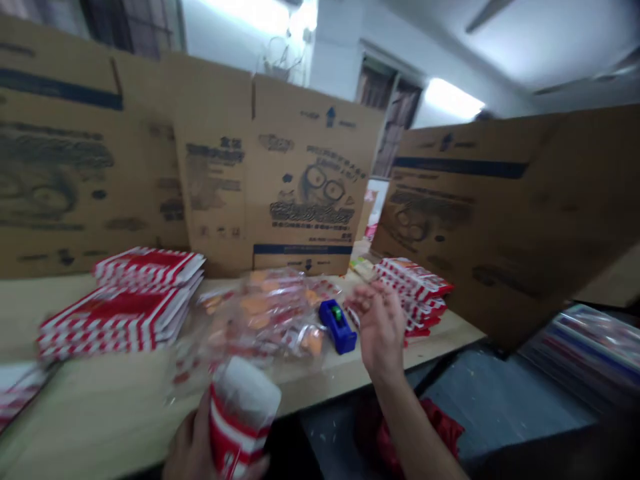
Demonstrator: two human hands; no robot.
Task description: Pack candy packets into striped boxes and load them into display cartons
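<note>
My left hand (193, 440) is closed around a red-and-white striped paper bag (240, 427) at the bottom of the view, its whitish end tilted up. To the right, my right hand (383, 327) is raised over the table with its fingers bent together as in a pinch. Blur hides whatever lies between those fingertips. Just left of that hand sits a blue tape dispenser (339, 328) with a green roll. Clear plastic packets (260, 313) with orange pieces and red print lie in a heap between my hands.
Striped red-and-white stacks stand at the left (125, 310) and behind my right hand (425, 287). Tall cardboard boxes (305, 180) wall off the table's back, and another cardboard panel (480, 213) stands at right. The wooden table's front edge (320, 397) runs diagonally below.
</note>
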